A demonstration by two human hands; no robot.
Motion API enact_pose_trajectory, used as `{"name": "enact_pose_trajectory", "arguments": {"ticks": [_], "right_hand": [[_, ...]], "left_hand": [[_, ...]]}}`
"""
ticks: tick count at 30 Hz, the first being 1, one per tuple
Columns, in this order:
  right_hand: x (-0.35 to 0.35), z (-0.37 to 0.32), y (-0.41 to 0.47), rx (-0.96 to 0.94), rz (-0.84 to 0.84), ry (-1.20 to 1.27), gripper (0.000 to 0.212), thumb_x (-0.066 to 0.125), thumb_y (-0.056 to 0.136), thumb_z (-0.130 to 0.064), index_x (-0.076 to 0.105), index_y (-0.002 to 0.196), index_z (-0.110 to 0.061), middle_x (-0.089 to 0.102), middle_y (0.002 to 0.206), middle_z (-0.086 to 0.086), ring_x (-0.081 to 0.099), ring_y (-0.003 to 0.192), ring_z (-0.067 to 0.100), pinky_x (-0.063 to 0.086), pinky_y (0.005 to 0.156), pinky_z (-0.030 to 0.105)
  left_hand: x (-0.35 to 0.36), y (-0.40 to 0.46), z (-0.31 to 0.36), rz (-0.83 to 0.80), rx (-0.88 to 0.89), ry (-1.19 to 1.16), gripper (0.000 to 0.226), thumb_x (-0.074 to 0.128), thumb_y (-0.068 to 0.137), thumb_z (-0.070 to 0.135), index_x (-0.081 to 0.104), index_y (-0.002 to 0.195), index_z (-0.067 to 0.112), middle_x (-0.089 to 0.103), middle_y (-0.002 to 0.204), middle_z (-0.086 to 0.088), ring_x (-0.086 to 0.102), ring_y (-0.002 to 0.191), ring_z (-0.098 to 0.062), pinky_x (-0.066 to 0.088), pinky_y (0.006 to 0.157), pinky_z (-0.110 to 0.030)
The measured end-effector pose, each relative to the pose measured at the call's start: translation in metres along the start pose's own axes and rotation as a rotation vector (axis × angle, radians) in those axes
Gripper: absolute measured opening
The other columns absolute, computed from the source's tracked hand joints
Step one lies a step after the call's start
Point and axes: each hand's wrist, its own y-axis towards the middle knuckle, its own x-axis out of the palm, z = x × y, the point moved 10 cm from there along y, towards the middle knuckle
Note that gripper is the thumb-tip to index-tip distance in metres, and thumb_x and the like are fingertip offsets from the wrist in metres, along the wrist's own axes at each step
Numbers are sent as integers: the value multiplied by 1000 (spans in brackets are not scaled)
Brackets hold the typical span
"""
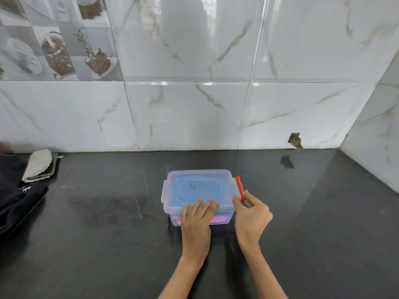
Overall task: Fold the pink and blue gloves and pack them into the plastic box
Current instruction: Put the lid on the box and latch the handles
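A clear plastic box point(170, 190) with its lid on stands on the black counter, in the middle of the view. Through the lid I see the blue glove point(200, 188) lying flat on top. The pink glove point(218, 219) shows through the front wall, underneath. My left hand point(197, 221) rests flat on the near edge of the lid, fingers spread. My right hand point(251, 214) pinches the red clip point(239, 186) on the box's right side between thumb and fingers. The left clip is not visible.
A grey cloth point(37, 165) lies on a flat dark object at the back left, beside a black garment point(17, 199) at the left edge. The tiled wall runs along the back, and a side wall closes the right corner. A hole point(295, 141) shows in the wall.
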Motion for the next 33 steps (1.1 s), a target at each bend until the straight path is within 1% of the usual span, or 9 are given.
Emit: {"name": "enact_pose_trajectory", "arguments": {"ticks": [3, 7, 10, 14, 17, 23, 27, 30, 33], "right_hand": [[-1, -4, 2, -15, -1, -1, 37, 77, 77, -9, 68, 112, -2, 72, 108, 12, 71, 93, 23, 49, 75, 19], [-1, -9, 5, -24, -24, -26, 37, 78, 75, -8, 69, 110, -1, 73, 105, 12, 71, 90, 22, 51, 74, 21], [-2, -13, 9, -18, -50, -72, 35, 79, 73, -9, 70, 106, 1, 74, 98, 12, 69, 80, 19, 51, 70, 21], [10, -19, 25, 18, -194, -228, 22, 79, 72, -14, 71, 86, 2, 67, 71, 10, 65, 63, 23, 51, 59, 26], [19, -16, 28, 44, -251, -300, 20, 76, 76, -18, 71, 88, -2, 66, 76, 9, 55, 55, 9, 45, 53, 18], [15, -13, 23, 27, -197, -243, 19, 74, 80, -19, 72, 92, -5, 68, 80, 5, 56, 57, 5, 41, 53, 12], [20, -20, 18, -34, -186, -275, 10, 69, 84, -15, 72, 79, -8, 60, 66, 0, 50, 51, 7, 38, 49, 13], [26, -24, 12, -103, -169, -392, 30, 59, 90, -15, 61, 60, -8, 46, 49, -2, 39, 43, 9, 31, 47, 17], [26, -27, 13, -134, -157, -489, 32, 55, 93, -18, 61, 63, -8, 48, 51, 0, 43, 46, 10, 41, 49, 24]], "left_hand": [[0, 1, 0, -19, -4, 5, 49, 88, 51, -2, 77, 95, 17, 76, 99, 2, 72, 93, -23, 51, 86, -54], [0, 2, 1, -24, -5, 9, 49, 89, 50, 0, 77, 95, 17, 76, 99, 2, 73, 93, -23, 51, 85, -53], [0, 2, 1, -35, -11, 2, 49, 90, 50, 1, 77, 95, 17, 76, 99, 2, 72, 94, -23, 51, 86, -53], [2, 2, 1, -56, -27, -8, 49, 90, 51, 5, 76, 96, 18, 75, 101, 3, 72, 95, -23, 49, 89, -52], [3, 2, 0, -65, -34, -13, 50, 91, 50, 9, 76, 96, 18, 75, 101, 3, 72, 95, -23, 50, 89, -52], [5, 1, -1, -51, -40, -10, 48, 90, 53, 6, 76, 96, 19, 75, 101, 3, 72, 96, -22, 49, 90, -50], [5, 1, -2, -55, -40, -10, 47, 90, 53, 8, 76, 97, 19, 75, 102, 3, 72, 96, -21, 49, 91, -50], [6, 0, -2, -67, -47, -14, 47, 90, 53, 8, 76, 96, 20, 75, 102, 4, 72, 96, -20, 49, 91, -50], [5, 0, -1, -67, -46, -22, 47, 91, 53, 8, 76, 96, 20, 75, 101, 4, 72, 96, -20, 49, 92, -49]]}}
